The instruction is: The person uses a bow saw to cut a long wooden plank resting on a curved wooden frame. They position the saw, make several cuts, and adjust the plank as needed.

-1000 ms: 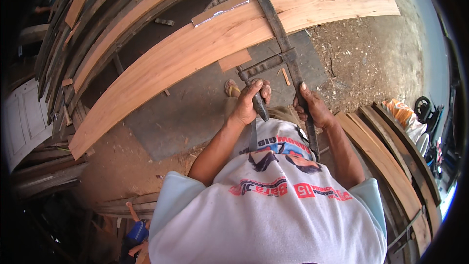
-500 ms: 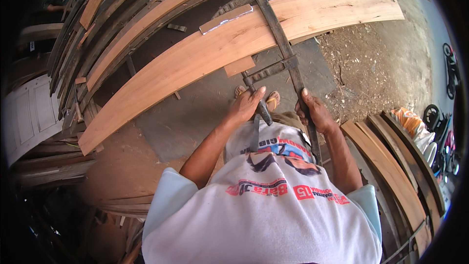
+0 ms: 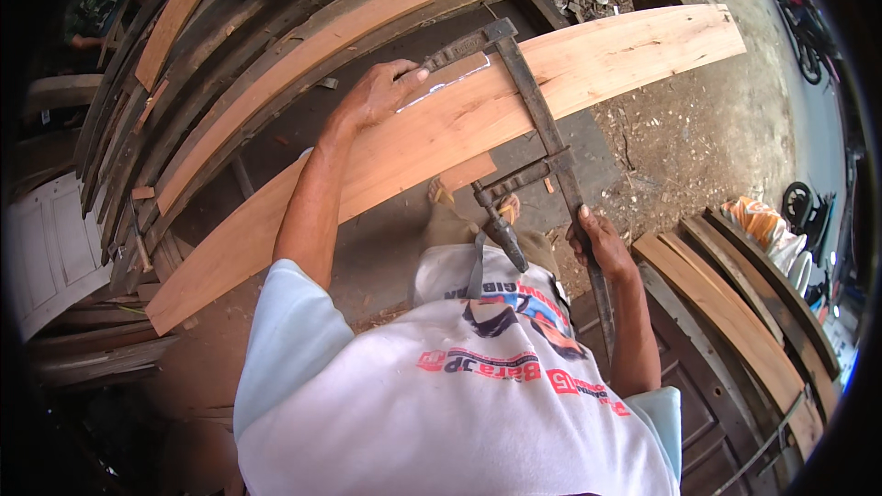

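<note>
A long dark metal bar clamp (image 3: 533, 92) lies across a pale wooden plank (image 3: 459, 124). My right hand (image 3: 599, 243) is wrapped round the clamp's bar near its lower part. At the plank's far edge, my left hand (image 3: 378, 94) has its fingers bent at the tip of the clamp's far jaw, beside a thin wood strip (image 3: 464, 71) edged with a white line; my hand hides the contact. The sliding jaw, with its screw and handle (image 3: 503, 237), hangs on my side of the plank. A short wood block (image 3: 467, 173) shows under the plank's near edge.
Stacked boards (image 3: 303, 73) curve along the far left. More boards (image 3: 726, 321) lean at my right, beside an orange-and-white sack (image 3: 758, 225). A white panelled door (image 3: 60, 248) stands at left. Wood chips litter the ground (image 3: 680, 129); motorbikes (image 3: 804, 41) are at far right.
My left hand has left the clamp's screw handle and reached forward to the far jaw. My right hand remains on the bar. The view has shifted slightly.
</note>
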Tool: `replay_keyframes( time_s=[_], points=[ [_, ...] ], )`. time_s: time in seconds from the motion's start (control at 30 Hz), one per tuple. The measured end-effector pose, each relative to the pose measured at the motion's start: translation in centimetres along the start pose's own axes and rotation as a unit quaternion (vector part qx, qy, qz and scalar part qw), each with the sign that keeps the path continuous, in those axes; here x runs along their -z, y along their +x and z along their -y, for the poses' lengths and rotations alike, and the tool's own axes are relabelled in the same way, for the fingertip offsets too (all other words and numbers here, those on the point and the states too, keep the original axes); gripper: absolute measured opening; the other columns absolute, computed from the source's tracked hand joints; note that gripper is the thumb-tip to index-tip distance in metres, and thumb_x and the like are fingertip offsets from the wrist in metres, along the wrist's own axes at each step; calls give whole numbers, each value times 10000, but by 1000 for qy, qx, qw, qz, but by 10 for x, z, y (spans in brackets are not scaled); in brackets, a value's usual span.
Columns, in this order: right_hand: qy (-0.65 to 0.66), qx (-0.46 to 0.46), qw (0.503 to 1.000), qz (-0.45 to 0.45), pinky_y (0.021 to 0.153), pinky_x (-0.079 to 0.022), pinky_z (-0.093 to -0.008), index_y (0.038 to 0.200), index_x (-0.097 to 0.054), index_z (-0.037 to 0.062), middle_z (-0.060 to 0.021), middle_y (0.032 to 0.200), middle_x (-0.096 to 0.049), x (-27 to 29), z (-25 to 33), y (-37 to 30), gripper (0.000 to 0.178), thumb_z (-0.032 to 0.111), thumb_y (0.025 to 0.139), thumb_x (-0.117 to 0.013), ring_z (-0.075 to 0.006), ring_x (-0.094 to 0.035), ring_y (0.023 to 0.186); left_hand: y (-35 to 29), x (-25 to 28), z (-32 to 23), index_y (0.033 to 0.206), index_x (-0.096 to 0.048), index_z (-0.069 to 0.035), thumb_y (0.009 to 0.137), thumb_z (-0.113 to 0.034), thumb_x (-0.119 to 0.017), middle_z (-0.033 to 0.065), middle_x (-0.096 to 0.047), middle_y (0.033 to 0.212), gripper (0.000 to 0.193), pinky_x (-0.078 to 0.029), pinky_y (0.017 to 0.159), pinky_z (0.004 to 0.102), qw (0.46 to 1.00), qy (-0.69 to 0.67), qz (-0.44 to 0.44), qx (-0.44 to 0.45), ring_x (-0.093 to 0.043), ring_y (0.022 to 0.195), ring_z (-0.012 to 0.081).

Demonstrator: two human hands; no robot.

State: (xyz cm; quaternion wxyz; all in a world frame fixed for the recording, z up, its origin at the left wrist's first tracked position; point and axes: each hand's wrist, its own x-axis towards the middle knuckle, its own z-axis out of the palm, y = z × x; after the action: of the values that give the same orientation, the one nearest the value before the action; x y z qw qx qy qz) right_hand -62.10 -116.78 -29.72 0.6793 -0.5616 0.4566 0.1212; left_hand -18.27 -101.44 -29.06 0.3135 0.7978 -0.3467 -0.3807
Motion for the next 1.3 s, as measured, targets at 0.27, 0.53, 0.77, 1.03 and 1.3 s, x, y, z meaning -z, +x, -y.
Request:
replay_keyframes(
  time_s=[0.27, 0.53, 0.77, 1.03, 1.3],
  points=[
    [6, -7, 999, -49, 486, -403, -272, 816, -631, 61, -11, 605, -545, -9, -2, -3, 626, 626, 1045, -490, -102, -508, 502, -4, 0, 22, 1264, -680, 44, 965, -517, -689, 244, -708, 1178, 636, -521, 974, 423, 994, -29, -19, -108, -673, 1126, 317],
    [6, -10, 997, -72, 502, -415, -286, 799, -640, 51, -20, 602, -564, -9, -4, 1, 639, 637, 1024, -526, -112, -532, 517, 39, -3, 14, 1253, -671, 32, 917, -873, -368, 247, -672, 1186, 1012, -475, 1015, 483, 999, -34, 20, -3, -618, 1179, 362],
    [-15, 1, 996, -84, 461, -390, -282, 820, -634, 35, -25, 581, -546, -12, 3, -3, 670, 670, 1006, -532, -110, -504, 480, 103, -24, -48, 1459, -554, 13, 895, -897, -353, 290, -537, 1476, 1090, -384, 1172, 524, 990, 6, 129, -63, -476, 1418, 418],
    [-1, 26, 995, -91, 472, -395, -284, 850, -617, 32, -20, 633, -538, -15, 5, -6, 638, 649, 1001, -569, -103, -508, 527, 114, -35, -58, 1529, -442, 47, 841, -962, -285, 306, -345, 1612, 1230, -222, 1258, 510, 988, 56, 131, -56, -258, 1546, 423],
    [-72, 66, 980, -175, 548, -433, -330, 886, -631, 21, -31, 641, -544, -27, -7, -2, 594, 599, 1012, -582, -164, -521, 575, 113, -39, -51, 1529, -460, 22, 799, -1006, -175, 300, -337, 1621, 1292, -208, 1247, 542, 992, 89, 48, -80, -276, 1545, 401]
  ],
)
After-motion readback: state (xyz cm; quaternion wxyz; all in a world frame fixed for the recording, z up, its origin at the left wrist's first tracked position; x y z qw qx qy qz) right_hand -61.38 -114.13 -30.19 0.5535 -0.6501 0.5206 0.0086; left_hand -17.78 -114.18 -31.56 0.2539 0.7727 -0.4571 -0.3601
